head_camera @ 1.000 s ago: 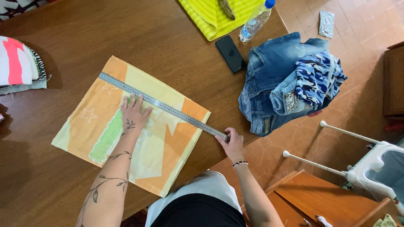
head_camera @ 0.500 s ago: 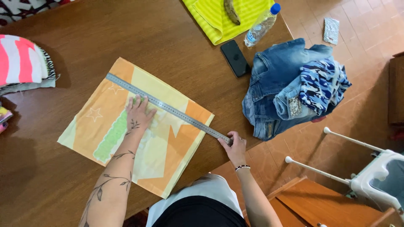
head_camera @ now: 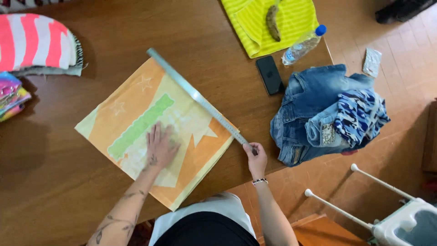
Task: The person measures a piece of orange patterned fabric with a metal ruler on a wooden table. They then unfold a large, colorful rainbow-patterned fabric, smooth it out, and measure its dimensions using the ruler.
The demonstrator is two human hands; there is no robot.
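Left hand [head_camera: 160, 146] flat (cloth [head_camera: 136, 132]), right hand [head_camera: 256, 157] pinching ruler [head_camera: 195, 95]

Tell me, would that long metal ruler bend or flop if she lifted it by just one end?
Probably not much: the metal ruler runs dead straight along the orange and yellow cloth edge, so it looks stiff. The right hand holds only its near end, suggesting it is fairly light. On the smooth wooden table it would likely slide easily.

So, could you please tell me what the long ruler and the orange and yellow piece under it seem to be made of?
The ruler looks like metal: thin, straight, grey with a dull sheen, held at its end by the right hand. The orange and yellow piece appears to be matte woven cloth, lying flat and soft-edged under the left hand; possibly cotton, though the weave is too fine to tell.
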